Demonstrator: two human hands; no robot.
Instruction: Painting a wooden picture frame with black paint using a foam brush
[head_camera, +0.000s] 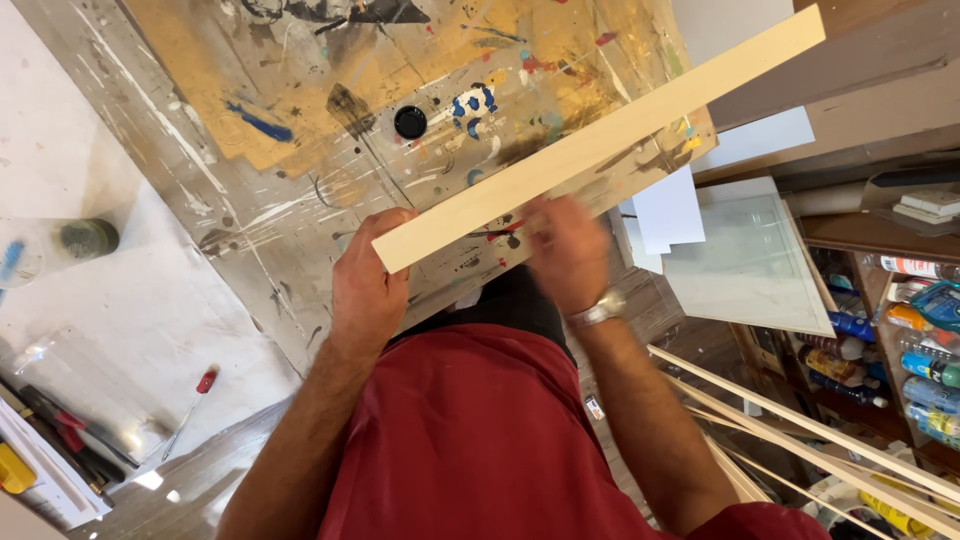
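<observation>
Hands of one person in a red shirt met at the near end of a long, pale wooden strip (600, 140), which ran slantwise up and to the right above a paint-spattered table (260, 220). The left hand (368, 290) was closed round the strip's near end, thumb on its upper edge. The right hand (566, 250), blurred and wearing a wristwatch (600, 310), lay against the strip just beside the left; whether it clasped or merely touched could not be told. By appearance the strip was light, thin and stiff, likely to flex or snap if levered from one end, so a second hold nearer mid-length seemed prudent. Nearly all its length extended beyond both hands. A red-handled screwdriver (195, 400) lay well apart on white sheeting.
</observation>
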